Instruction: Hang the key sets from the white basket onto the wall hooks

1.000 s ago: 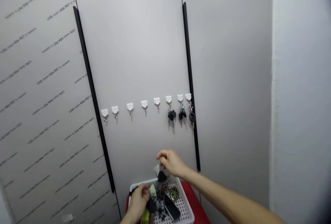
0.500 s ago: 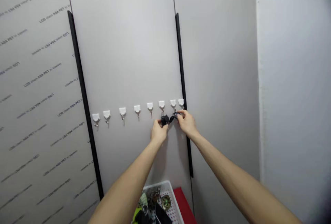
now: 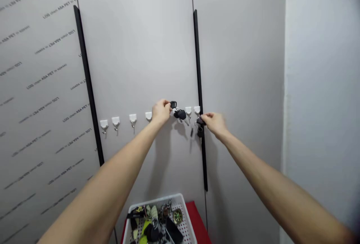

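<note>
In the head view my left hand [image 3: 162, 111] is up at the row of hooks, its fingers pinching one black-headed key of a bunch of keys [image 3: 180, 114]. The bunch sticks out to the right, in front of a partly covered white hook. My right hand [image 3: 216, 123] pinches dark keys [image 3: 200, 121] just below the rightmost white hook [image 3: 197, 109]. Another black key [image 3: 200, 131] hangs under those fingers. Between the hands, a white hook [image 3: 188, 110] shows no bunch on it. Whether either bunch still touches a hook, I cannot tell.
Several white hooks [image 3: 132, 118] run leftward across the pale panel. Black vertical handles [image 3: 87, 75] edge the panel. Below, a white perforated basket [image 3: 184, 204] holds keys, keychains and a black flat object [image 3: 173, 231]; it stands on something red [image 3: 197, 223].
From over the basket, both hands rose to the hooks and touched the hanging keys. Since then my left hand has moved up and left with a bunch, and my right hand slightly right.
</note>
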The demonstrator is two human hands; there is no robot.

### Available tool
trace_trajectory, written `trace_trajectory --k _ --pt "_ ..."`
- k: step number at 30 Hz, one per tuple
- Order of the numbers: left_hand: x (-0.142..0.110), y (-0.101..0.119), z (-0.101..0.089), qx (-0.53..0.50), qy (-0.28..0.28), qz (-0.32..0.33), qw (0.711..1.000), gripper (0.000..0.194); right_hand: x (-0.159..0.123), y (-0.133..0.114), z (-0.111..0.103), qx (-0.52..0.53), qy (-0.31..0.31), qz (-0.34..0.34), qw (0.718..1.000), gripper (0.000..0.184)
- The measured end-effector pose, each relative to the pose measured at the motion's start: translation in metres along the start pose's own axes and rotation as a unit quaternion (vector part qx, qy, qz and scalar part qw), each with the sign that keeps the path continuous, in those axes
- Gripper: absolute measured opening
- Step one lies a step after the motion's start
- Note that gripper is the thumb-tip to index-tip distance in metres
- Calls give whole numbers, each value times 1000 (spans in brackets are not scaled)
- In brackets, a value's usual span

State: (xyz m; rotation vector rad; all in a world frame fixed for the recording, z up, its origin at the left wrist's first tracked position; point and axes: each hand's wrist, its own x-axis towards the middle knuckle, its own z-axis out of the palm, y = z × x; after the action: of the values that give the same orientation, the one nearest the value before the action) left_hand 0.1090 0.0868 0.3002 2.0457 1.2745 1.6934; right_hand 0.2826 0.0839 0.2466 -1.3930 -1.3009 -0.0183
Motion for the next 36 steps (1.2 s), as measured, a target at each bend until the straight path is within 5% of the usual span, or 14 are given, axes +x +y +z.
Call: trace_trajectory --k 6,12,15,18,21,26,28,32,36 --pt "10 34 -5 69 -216 -9 974 10 -20 22 19 -88 -70 3 994 27" --pt "19 51 2 -79 -63 23 995 16 3 6 -3 -100 -4 14 995 24" --pt "8 44 -2 -107 -74 41 991 17 19 -13 -21 -68 37 -36 996 25" --pt "-20 20 -10 -89 -132 36 987 16 19 -33 -28 -7 1 -84 996 26" --pt "-61 -24 -16 -59 -195 -4 979 17 -7 -38 -16 43 -120 -88 988 24" --pt "-149 -116 -16 -22 -277 -118 953 20 -102 6 44 18 -405 -54 913 23" --pt "-185 -146 -14 -17 -302 -171 938 22 -142 29 73 2 -466 -60 883 23" --pt "-233 -182 -13 -29 -341 -281 897 25 -186 57 111 -75 -458 -79 882 23" --pt "-230 -187 -25 -67 -293 -315 900 23 -186 51 121 4 -403 -8 915 31"
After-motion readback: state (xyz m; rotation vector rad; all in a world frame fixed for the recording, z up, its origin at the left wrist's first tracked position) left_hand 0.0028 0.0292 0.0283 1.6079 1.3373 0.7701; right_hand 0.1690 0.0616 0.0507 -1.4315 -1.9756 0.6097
